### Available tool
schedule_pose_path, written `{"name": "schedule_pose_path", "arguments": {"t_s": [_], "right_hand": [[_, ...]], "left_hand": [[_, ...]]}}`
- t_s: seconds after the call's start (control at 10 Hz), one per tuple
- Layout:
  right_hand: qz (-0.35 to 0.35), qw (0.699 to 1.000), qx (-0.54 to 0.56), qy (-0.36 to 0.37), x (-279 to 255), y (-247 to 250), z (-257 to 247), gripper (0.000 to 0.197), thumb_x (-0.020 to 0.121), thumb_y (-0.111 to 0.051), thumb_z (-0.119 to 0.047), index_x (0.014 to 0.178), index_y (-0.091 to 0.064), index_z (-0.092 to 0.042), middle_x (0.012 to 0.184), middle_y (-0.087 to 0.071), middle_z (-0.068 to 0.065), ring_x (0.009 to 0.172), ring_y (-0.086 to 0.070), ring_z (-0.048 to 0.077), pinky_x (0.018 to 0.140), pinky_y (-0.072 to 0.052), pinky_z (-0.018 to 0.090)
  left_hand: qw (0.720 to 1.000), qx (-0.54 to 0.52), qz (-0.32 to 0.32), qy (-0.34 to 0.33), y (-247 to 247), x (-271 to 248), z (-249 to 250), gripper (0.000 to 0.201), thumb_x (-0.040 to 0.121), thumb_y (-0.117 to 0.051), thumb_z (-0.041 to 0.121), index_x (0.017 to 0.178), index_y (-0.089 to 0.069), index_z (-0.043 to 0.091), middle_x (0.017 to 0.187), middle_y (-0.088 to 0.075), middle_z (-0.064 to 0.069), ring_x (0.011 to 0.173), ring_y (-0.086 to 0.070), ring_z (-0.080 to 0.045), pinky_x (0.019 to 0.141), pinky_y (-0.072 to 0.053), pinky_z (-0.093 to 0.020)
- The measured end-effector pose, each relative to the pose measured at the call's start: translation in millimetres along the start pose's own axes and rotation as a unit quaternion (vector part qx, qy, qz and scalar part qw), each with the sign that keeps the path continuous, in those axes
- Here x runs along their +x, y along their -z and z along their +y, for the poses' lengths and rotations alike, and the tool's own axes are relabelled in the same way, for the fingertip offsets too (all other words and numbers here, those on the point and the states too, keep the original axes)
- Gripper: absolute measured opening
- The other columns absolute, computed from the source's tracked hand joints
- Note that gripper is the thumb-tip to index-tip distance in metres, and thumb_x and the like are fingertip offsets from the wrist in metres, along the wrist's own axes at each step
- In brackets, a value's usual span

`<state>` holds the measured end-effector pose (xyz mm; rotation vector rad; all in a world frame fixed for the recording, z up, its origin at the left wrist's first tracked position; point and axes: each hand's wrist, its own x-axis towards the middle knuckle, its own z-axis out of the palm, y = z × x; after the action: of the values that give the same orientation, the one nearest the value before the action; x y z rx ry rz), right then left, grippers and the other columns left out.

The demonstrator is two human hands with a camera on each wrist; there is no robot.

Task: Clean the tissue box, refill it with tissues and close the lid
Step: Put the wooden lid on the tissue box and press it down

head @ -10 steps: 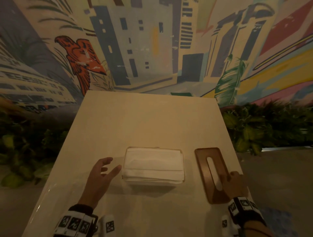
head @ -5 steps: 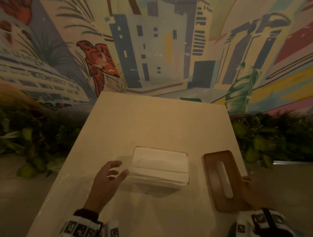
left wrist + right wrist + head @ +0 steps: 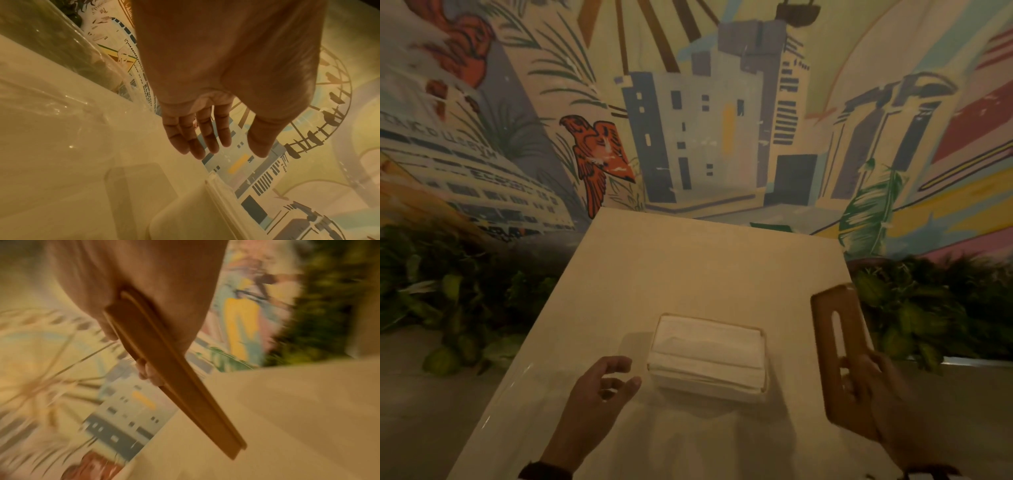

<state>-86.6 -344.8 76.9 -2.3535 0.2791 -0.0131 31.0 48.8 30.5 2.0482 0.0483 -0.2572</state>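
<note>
Brown lid, white tissues (cream table), multicoloured mural.

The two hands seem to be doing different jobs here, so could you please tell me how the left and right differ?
The right hand grips the brown wooden slotted lid, raised and tilted at the table's right edge; the left hand holds nothing. The left hand's fingers are loosely spread beside the stack of white tissues, without touching it; the right hand's are curled round the lid. Both are bare and over the beige table.
</note>
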Motion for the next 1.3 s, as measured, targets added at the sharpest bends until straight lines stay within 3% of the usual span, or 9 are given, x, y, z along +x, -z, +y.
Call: {"name": "schedule_pose_path", "arguments": {"t_s": [0.1, 0.2, 0.3, 0.5, 0.7, 0.9, 1.1, 1.2, 1.3], "right_hand": [[0.025, 0.997, 0.069, -0.014, 20, -16, -34, 0.02, 0.09, -0.059, -0.036, 0.108, -0.051, -0.034, 0.109, -0.059, -0.008, 0.097, -0.061, 0.014, 0.075, -0.049, 0.022], [-0.045, 0.996, -0.023, 0.068, 35, -35, -57, 0.042, 0.083, -0.07, -0.036, 0.112, -0.042, -0.048, 0.114, -0.045, -0.025, 0.104, -0.049, 0.002, 0.088, -0.041, 0.018], [-0.106, 0.975, -0.092, 0.171, 50, -66, -63, 0.045, 0.085, -0.066, -0.041, 0.124, -0.043, -0.041, 0.121, -0.047, -0.018, 0.113, -0.046, 0.007, 0.093, -0.041, 0.016], [-0.118, 0.958, -0.136, 0.224, 61, -113, -72, 0.046, 0.09, -0.059, -0.039, 0.131, -0.047, -0.022, 0.13, -0.051, -0.004, 0.117, -0.043, 0.012, 0.1, -0.037, 0.024], [-0.094, 0.956, -0.128, 0.246, 66, -132, -63, 0.039, 0.088, -0.061, -0.036, 0.123, -0.052, -0.022, 0.123, -0.056, -0.005, 0.112, -0.045, 0.011, 0.094, -0.03, 0.018], [-0.097, 0.958, -0.125, 0.24, 71, -138, -57, 0.038, 0.086, -0.058, -0.041, 0.12, -0.052, -0.023, 0.121, -0.056, -0.005, 0.111, -0.046, 0.01, 0.094, -0.041, 0.026], [-0.074, 0.958, -0.203, 0.188, 82, -116, -49, 0.086, 0.066, -0.065, -0.067, 0.136, -0.034, -0.03, 0.141, -0.039, -0.003, 0.127, -0.033, 0.019, 0.109, -0.031, 0.041], [-0.139, 0.95, -0.248, 0.127, 97, -101, -36, 0.121, 0.056, -0.062, -0.079, 0.148, -0.004, -0.026, 0.156, -0.01, 0.0, 0.142, -0.008, 0.025, 0.118, -0.009, 0.045], [-0.184, 0.94, -0.267, 0.105, 109, -96, -26, 0.137, 0.052, -0.064, -0.081, 0.151, 0.009, -0.022, 0.159, -0.001, 0.0, 0.145, -0.001, 0.024, 0.119, -0.009, 0.045]], "left_hand": [[0.998, 0.011, -0.003, -0.064, 9, 4, 11, 0.034, 0.077, -0.075, 0.037, 0.106, -0.057, 0.036, 0.111, -0.06, 0.018, 0.093, -0.061, -0.005, 0.071, -0.048, -0.019], [0.985, 0.058, -0.038, -0.156, 11, 17, 24, 0.067, 0.066, -0.073, 0.062, 0.123, -0.048, 0.037, 0.123, -0.048, 0.027, 0.105, -0.05, 0.007, 0.082, -0.042, -0.016], [0.967, 0.12, -0.085, -0.21, 7, 40, 38, 0.102, 0.056, -0.076, 0.069, 0.14, -0.03, 0.036, 0.139, -0.035, 0.022, 0.122, -0.038, 0.004, 0.099, -0.036, -0.023], [0.889, 0.326, -0.217, -0.237, -15, 85, 49, 0.141, 0.042, -0.074, 0.079, 0.148, 0.008, 0.037, 0.16, -0.003, 0.008, 0.145, -0.004, -0.017, 0.118, -0.015, -0.045], [0.836, 0.405, -0.281, -0.241, -32, 106, 40, 0.144, 0.047, -0.076, 0.072, 0.147, 0.02, 0.033, 0.161, 0.004, 0.004, 0.147, 0.006, -0.021, 0.118, -0.001, -0.043], [0.852, 0.371, -0.274, -0.249, -38, 117, 34, 0.143, 0.043, -0.078, 0.068, 0.149, 0.011, 0.031, 0.155, -0.017, 0.004, 0.142, -0.016, -0.02, 0.119, -0.015, -0.044], [0.86, 0.353, -0.279, -0.24, -36, 121, 32, 0.144, 0.04, -0.08, 0.07, 0.148, 0.007, 0.034, 0.15, -0.023, 0.005, 0.139, -0.02, -0.021, 0.117, -0.019, -0.045], [0.861, 0.352, -0.277, -0.241, -34, 120, 32, 0.144, 0.038, -0.08, 0.07, 0.149, 0.005, 0.033, 0.149, -0.024, 0.005, 0.138, -0.02, -0.02, 0.117, -0.019, -0.045], [0.864, 0.344, -0.272, -0.246, -34, 118, 31, 0.144, 0.038, -0.079, 0.071, 0.149, 0.004, 0.034, 0.149, -0.024, 0.007, 0.138, -0.021, -0.018, 0.116, -0.021, -0.046]]}}
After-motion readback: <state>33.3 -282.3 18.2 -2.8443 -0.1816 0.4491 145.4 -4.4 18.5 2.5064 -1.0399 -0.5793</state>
